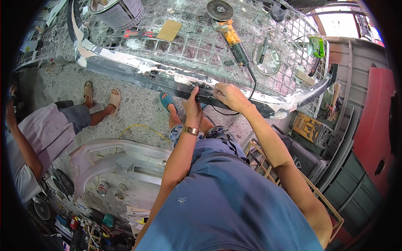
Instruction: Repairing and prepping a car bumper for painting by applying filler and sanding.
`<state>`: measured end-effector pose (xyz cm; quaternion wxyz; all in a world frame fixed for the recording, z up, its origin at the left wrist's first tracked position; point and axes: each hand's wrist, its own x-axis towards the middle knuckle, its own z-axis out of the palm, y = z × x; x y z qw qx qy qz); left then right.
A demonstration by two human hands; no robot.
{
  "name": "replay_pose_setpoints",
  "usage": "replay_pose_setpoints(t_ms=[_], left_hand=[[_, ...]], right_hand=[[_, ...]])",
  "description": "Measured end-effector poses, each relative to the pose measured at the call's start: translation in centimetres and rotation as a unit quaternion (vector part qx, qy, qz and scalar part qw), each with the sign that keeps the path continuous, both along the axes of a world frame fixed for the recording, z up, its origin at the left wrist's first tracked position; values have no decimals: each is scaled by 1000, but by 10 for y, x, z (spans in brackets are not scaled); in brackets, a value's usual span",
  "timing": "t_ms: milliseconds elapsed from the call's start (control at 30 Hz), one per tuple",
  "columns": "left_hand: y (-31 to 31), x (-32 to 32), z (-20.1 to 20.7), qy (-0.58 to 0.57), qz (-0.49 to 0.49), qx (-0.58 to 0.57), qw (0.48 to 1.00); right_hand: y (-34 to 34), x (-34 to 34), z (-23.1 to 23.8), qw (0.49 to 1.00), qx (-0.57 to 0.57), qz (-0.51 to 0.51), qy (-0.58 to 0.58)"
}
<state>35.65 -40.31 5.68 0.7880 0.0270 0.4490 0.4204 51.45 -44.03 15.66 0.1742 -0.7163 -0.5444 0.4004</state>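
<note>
A long curved car bumper lip, black with patches of white filler, lies along the near edge of a wire-mesh bench. My left hand grips its near edge, thumb on top and fingers hidden underneath. Just to the right, my right hand is closed, its bent fingertips pressed together at the lip's upper face. Whatever those fingertips may hold is too small or hidden to make out. Beyond the hands, an angle grinder with an orange-and-black body rests on the mesh, its cord running down past the lip.
On the bench are a paint can, a red utility knife, a cardboard piece and a round clear disc. Another person stands at left. A pale bumper lies behind me; a red car panel stands right.
</note>
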Motion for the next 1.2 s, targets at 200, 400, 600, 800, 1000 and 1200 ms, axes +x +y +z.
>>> replay_pose_setpoints(t_ms=[200,400,600,800,1000,1200], left_hand=[[-3,-5,-28,-8,-22,-54,998],[-7,2,-2,18,-5,-58,998],[-1,-1,10,24,-18,-24,999],[-3,-5,-5,0,-41,-50,998],[-10,0,-9,19,-54,-75,996],[-6,-16,-22,-18,-85,-85,993]], right_hand=[[5,5,1,999,10,48,17],[-4,5,0,999,9,35,5],[0,-3,5,1000,8,-2,9],[0,-4,6,1000,19,-4,-12],[-3,0,4,1000,1,-14,2],[0,4,-5,1000,4,19,21]])
